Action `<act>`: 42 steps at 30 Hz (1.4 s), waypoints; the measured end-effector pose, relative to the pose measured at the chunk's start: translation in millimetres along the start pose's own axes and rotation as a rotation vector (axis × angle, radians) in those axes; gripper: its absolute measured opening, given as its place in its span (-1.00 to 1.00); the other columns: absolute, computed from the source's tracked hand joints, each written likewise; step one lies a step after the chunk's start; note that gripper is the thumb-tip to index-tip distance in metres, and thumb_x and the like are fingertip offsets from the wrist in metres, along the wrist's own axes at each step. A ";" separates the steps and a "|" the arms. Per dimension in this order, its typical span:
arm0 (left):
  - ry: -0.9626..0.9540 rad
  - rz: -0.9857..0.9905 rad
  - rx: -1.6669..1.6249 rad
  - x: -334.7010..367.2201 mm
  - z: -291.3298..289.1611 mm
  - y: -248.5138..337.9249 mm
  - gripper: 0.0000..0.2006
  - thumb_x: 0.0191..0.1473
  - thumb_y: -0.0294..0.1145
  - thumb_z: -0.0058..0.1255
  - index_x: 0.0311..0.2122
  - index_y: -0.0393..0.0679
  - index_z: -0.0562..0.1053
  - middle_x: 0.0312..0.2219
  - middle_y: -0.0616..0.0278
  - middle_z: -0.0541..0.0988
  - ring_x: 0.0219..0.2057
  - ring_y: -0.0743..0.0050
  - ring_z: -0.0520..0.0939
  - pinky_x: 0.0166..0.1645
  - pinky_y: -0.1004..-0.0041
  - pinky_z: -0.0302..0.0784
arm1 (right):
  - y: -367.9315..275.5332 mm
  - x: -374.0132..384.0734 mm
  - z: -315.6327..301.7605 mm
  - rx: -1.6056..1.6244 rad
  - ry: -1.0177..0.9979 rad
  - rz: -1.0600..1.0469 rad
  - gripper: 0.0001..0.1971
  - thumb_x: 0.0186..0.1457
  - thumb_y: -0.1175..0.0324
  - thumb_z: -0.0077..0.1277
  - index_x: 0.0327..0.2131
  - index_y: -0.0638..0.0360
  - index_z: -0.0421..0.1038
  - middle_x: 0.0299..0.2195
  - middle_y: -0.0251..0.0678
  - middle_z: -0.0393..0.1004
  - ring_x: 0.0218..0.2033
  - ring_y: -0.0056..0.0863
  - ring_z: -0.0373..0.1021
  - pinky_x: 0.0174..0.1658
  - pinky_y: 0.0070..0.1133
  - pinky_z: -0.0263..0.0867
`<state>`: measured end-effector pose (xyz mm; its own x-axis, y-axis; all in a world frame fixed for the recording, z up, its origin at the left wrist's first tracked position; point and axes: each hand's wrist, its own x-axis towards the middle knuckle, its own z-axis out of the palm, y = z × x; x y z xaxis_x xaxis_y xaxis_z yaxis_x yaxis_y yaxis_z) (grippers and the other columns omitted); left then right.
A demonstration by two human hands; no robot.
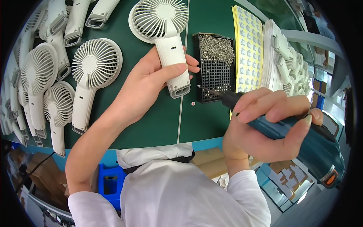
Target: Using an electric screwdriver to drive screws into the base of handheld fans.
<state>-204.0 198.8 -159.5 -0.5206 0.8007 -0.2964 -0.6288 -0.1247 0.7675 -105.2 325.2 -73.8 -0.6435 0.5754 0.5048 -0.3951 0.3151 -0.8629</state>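
Note:
My left hand [153, 73] is closed round the handle of a white handheld fan [174, 56], its round grille pointing away from me. A blue electric screwdriver [281, 128] lies in my right hand [270, 125], fingers wrapped about its body. Its thin bit points left, the tip by the near left corner of a black screw tray [216, 77]. Loose small screws [216, 47] heap at the tray's far end, and the nearer part is a grid of holes, a few holding screws. One tiny round piece [193, 103] with a red centre rests on the green table near the tray.
Several white handheld fans [90, 68] crowd the table's left side. Right of the tray lie yellow-edged label sheets [249, 49], then a white stack [268, 56] and more fans [289, 72]. A blue plastic stool [109, 185] stands below the table edge.

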 end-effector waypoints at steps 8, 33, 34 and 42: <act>0.008 0.016 0.006 -1.8 0.5 -1.7 -0.59 0.17 -0.40 -0.11 0.10 -0.30 0.20 -0.11 0.09 0.49 -0.05 0.32 0.51 0.04 0.37 0.41 | 4.6 -2.3 12.7 -0.051 -0.089 0.080 -0.84 0.26 0.16 -0.40 -0.14 -0.13 0.09 -0.57 -0.42 0.20 -0.83 -0.48 0.15 -0.75 -0.44 0.27; -0.038 0.113 0.164 -13.5 8.6 16.7 -0.61 0.08 -0.44 -0.01 0.00 -0.29 0.24 -0.34 0.22 0.48 -0.39 0.59 0.52 -0.30 0.54 0.47 | 20.8 39.1 -42.4 0.157 0.269 -0.176 -0.82 0.15 0.40 -0.20 -0.18 0.20 0.14 -0.64 -0.27 0.22 -0.81 -0.48 0.15 -0.72 -0.54 0.17; 0.067 0.173 0.264 -21.7 13.0 24.4 -0.66 0.12 -0.37 0.03 -0.03 -0.23 0.29 -0.41 0.30 0.48 -0.44 0.62 0.52 -0.34 0.51 0.46 | 26.4 41.0 -49.6 0.161 0.287 -0.179 -0.81 0.13 0.41 -0.18 -0.19 0.23 0.14 -0.64 -0.27 0.21 -0.81 -0.49 0.15 -0.70 -0.55 0.17; 0.762 0.605 0.892 -73.3 -32.7 102.3 -0.53 -0.05 -0.30 0.18 -0.13 -0.30 0.23 -0.27 -0.18 0.50 -0.26 -0.07 0.58 -0.13 0.23 0.46 | 37.7 36.9 -67.9 0.185 0.440 -0.038 -0.74 0.08 0.46 -0.08 -0.17 0.30 0.13 -0.64 -0.31 0.22 -0.75 -0.53 0.16 -0.59 -0.59 0.16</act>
<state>-249.1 108.2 -77.8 -0.9601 0.1905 0.2049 0.2577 0.3175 0.9126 -99.4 409.6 -89.3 -0.3031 0.8436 0.4432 -0.5491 0.2255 -0.8048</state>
